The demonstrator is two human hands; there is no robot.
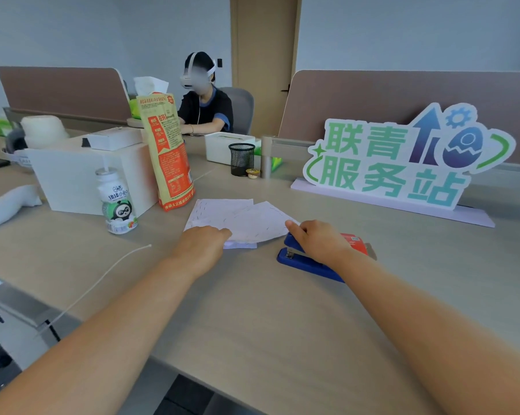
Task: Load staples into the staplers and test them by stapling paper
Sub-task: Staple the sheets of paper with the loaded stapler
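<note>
Looking across a pale wood desk (252, 319) that fills most of the view, I see both bare forearms reaching toward 12 o'clock. At 2 o'clock stands a big cut-out sign (402, 157) with green characters, and at 10 o'clock a white box (73, 181). A tall orange snack bag (169, 151) is just beside the box, and a small drink bottle (116, 199) is in front of it.

Loose sheets of paper (246, 220), dotted with staple marks, lie fanned near the centre. The left hand (202, 244) rests palm down on their 7 o'clock edge. Its fingertips are tucked out of sight, so I cannot tell whether it pinches the sheets or only presses them.

The right hand (318, 241) lies over the top of a blue stapler (297, 260) at 4 o'clock from the paper. The hand's fingers are curled round the upper arm and its forefinger is stretched toward 10 o'clock, touching the paper's corner. The stapler's back end is hidden under the wrist. A red box (356, 242) shows behind the hand, mostly covered.

A thin white cable (97, 283) trails across the desk at 8 o'clock. At 12 o'clock stands a black mesh cup (241, 159). Beyond it are brown desk screens (402, 100), a seated person (206, 112) wearing a headset, a wooden door (264, 55) and grey walls.
</note>
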